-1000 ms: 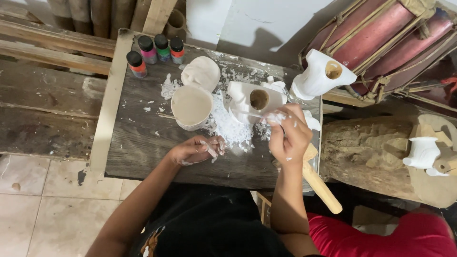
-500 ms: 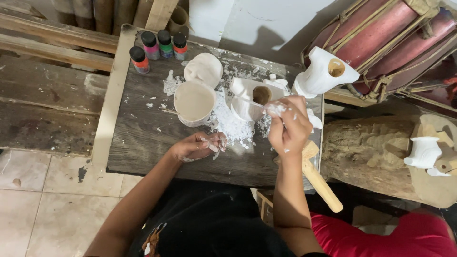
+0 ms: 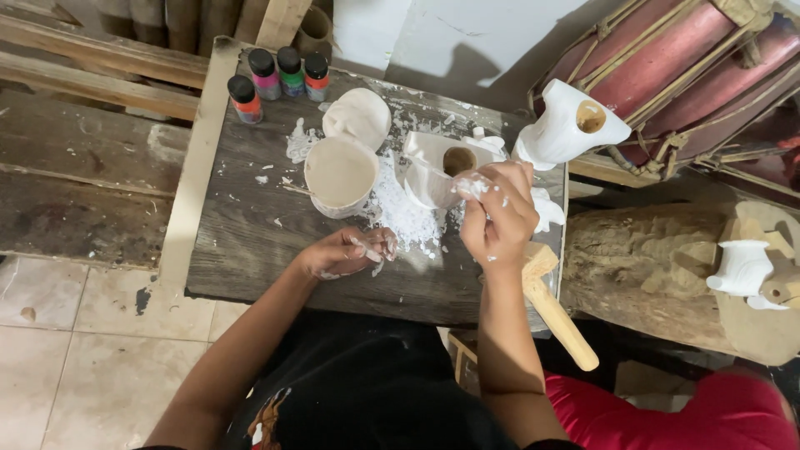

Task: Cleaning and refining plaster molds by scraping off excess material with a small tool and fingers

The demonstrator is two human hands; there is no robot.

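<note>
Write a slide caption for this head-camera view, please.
Plaster-dusted left hand rests on a wooden table; right hand pinches white plaster beside a bowl.

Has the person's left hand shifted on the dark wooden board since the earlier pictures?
No. The left hand rests in the same place on the dark wooden board, just below the round white bowl, beside the heap of white powder.

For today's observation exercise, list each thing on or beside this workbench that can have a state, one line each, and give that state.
left hand: resting on the board, smeared white
right hand: raised, pinching a white lump
bowl: upright, full of pale mix
white mould: open hole facing up
paint bottles: upright, capped
mallet: lying at the board's edge, unheld
white cast: standing, hollow top open
white powder: spilled over the board
</note>
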